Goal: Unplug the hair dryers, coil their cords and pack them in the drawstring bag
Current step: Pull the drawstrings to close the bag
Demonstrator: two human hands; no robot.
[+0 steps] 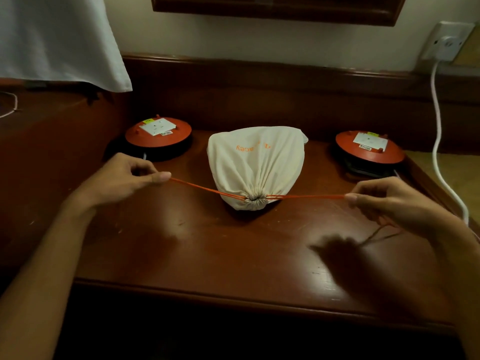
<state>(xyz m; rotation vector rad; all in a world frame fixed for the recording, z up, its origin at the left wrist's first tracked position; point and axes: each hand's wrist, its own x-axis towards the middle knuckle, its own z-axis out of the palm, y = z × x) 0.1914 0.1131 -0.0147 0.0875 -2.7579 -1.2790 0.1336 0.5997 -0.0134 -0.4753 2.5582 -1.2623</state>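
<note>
A bulging cream cloth drawstring bag (255,162) with orange lettering lies at the centre of the dark reddish wooden table (207,255), its gathered mouth (255,200) cinched tight and facing the person at 6 o'clock. Thin orange drawstring cords (207,189) run taut out of the mouth toward 9 and 3 o'clock. The left hand (130,178) pinches the cords' left end between thumb and curled fingers; the right hand (384,201) pinches the right end likewise, loose cord trailing below it. The hair dryers themselves are not visible. Two round orange cable reels with white socket plates sit on the table, one (158,136) at 10 o'clock of the bag, the other (368,148) at 2 o'clock. A white cable (439,141) hangs from a white wall socket (446,42) at far 2 o'clock.
</note>
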